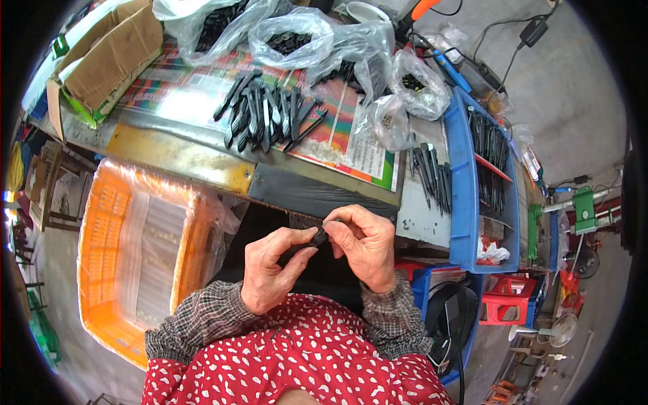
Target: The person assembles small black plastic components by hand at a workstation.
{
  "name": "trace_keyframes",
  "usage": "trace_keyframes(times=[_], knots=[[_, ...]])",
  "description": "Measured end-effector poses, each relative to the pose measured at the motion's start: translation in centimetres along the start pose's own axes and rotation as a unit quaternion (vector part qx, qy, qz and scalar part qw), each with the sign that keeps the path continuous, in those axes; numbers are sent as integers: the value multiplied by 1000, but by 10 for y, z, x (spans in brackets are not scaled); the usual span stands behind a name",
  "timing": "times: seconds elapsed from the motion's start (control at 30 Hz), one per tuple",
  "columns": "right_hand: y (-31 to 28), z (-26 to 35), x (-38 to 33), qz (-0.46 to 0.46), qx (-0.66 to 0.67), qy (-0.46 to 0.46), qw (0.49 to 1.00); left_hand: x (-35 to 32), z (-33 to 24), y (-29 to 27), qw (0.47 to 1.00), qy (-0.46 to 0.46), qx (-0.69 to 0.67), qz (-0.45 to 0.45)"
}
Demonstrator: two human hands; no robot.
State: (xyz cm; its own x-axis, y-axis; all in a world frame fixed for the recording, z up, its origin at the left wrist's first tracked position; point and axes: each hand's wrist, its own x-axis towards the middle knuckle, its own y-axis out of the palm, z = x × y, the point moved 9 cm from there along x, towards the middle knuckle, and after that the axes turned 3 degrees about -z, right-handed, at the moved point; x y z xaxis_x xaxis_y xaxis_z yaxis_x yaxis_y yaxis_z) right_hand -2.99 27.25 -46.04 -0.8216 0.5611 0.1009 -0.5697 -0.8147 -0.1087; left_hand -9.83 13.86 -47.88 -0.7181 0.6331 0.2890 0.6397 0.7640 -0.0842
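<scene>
Head view: left hand [275, 266] and right hand [364, 244], pinched around black piece [318, 237]

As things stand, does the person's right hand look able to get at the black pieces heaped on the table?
Probably yes: the heap lies uncovered on the table, with nothing seen blocking it, though the right hand is busy pinching a small black piece.

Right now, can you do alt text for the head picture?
A person's hands pinch a small black piece at a workbench. Black parts lie piled on it near clear plastic bags; an orange basket stands at left.
</scene>
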Motion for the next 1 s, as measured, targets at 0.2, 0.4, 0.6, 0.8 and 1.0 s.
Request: trace_keyframes(times=[0.2, 0.4, 0.6, 0.8, 1.0], knots=[[-70, 58, 70, -102, -310, -143, 934, 3, 28, 5, 974, -130, -179, 36], [-156, 62, 175, -196, -430, -179, 863, 16, 30, 10, 924, -193, -328, 47], [-160, 36, 240, -177, -592, -182, 765, 23, 37, 2, 912, -226, -340, 38], [-152, 10, 277, -129, -642, -151, 741, 28, 38, 0, 914, -236, -329, 29], [-157, -12, 302, -154, -646, -114, 739, 34, 40, 3, 917, -231, -322, 34]])
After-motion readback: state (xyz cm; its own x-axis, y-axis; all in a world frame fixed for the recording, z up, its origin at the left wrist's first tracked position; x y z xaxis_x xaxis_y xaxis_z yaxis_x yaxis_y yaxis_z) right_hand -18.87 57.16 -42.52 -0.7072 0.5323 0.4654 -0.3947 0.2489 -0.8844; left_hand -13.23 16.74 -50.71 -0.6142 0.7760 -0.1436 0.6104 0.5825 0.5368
